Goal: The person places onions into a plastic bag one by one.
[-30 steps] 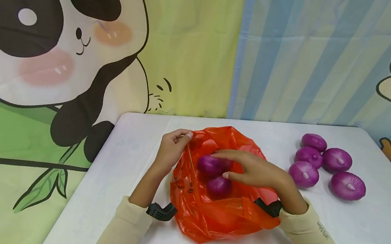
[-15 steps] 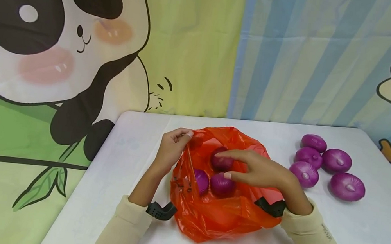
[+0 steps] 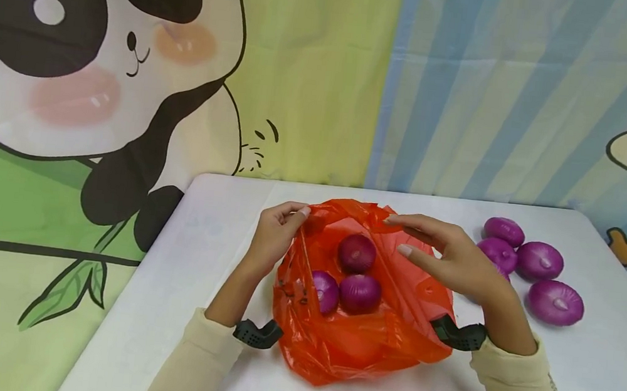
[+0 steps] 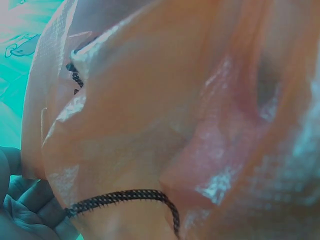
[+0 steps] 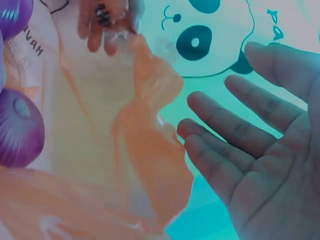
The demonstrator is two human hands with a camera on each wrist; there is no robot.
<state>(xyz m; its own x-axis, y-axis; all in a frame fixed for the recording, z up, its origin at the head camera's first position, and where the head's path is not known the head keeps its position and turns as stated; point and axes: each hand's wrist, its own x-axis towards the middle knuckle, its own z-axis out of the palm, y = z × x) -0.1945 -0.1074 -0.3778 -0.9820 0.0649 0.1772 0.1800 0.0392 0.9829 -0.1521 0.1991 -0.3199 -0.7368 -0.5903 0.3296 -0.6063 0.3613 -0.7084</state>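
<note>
A thin red plastic bag (image 3: 326,354) lies with its mouth spread wide on the table. My left hand (image 3: 277,233) pinches its far left rim between thumb and fingers. Inside the bag sit three purple onions: one at the back (image 3: 357,254), one in front (image 3: 360,294) and one at the left (image 3: 324,292), partly behind a fold. Over the bag's right rim my right hand (image 3: 457,260) holds nothing, its fingers extended. In the right wrist view, the right hand's fingertips (image 5: 186,127) are right at the bag's edge. Bag film (image 4: 140,125) fills most of the left wrist view.
Several more purple onions (image 3: 539,261) stand in a cluster on the white table (image 3: 601,387) at the right, one mostly behind my right hand. A cloth backdrop (image 3: 313,76) with a panda rises behind the table's far edge.
The onions inside the bag have settled apart, and all three show now. My right hand has drawn back from them, right and upward to the bag's rim. My left hand has stayed put.
</note>
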